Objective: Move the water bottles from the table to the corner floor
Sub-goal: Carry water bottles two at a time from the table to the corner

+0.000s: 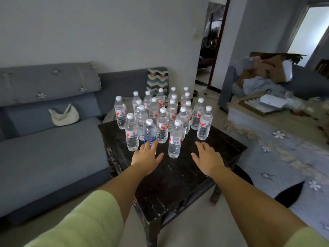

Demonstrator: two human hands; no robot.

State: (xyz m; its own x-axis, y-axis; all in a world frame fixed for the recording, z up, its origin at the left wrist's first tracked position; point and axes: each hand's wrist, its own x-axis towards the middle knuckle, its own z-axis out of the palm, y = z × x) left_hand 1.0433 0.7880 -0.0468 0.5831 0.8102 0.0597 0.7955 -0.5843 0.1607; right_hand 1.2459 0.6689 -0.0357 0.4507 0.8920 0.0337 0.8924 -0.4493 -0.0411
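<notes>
Several clear water bottles with white caps stand upright in a cluster on the far half of a dark wooden table. Most carry red-and-white labels; one bottle with a blue label stands at the front left. My left hand reaches over the table with fingers apart, its fingertips touching the base of the blue-label bottle. My right hand hovers open over the table, just right of the nearest red-label bottle and apart from it. Neither hand holds anything.
A grey sofa runs along the left with a white bag on it. Another sofa with a floral cover and a cardboard box stands at the right. A doorway opens behind the table. Pale floor lies below.
</notes>
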